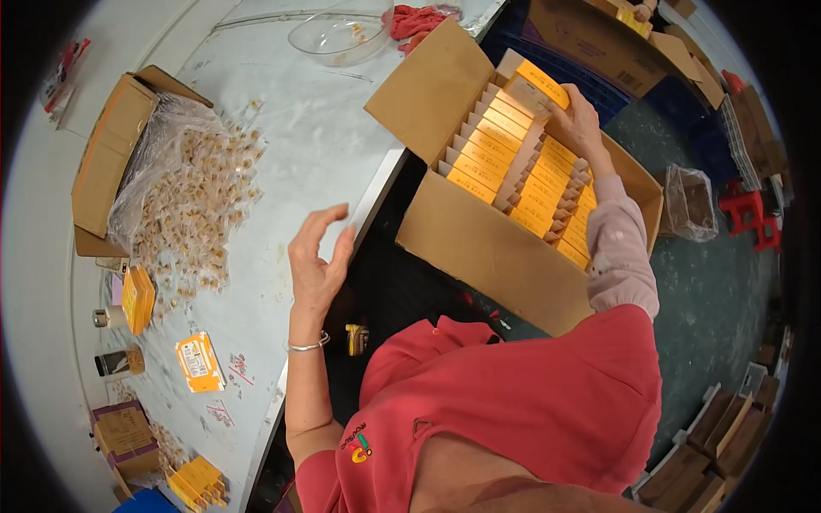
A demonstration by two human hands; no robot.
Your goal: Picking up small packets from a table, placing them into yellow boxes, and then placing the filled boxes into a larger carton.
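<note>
My right hand [585,125] is closed on the edge of a small yellow carton [536,88] at the far end of a large open cardboard box [492,252]. That carton is tilted above the rows below it. Several yellow cartons [486,154] stand packed in rows inside the box, with their pale flaps sticking up. My left hand [318,261] hangs over the edge of the white table [299,111]. Its fingers are curved and apart, and nothing is in them. A bracelet circles that wrist.
Small clear-wrapped pieces [192,201] spill from a tipped, plastic-lined carton [111,162] on the table's left. A flat yellow carton [200,362], a phone [115,362] and a clear bowl [338,38] lie on the table too. A red stool [748,214] stands at right.
</note>
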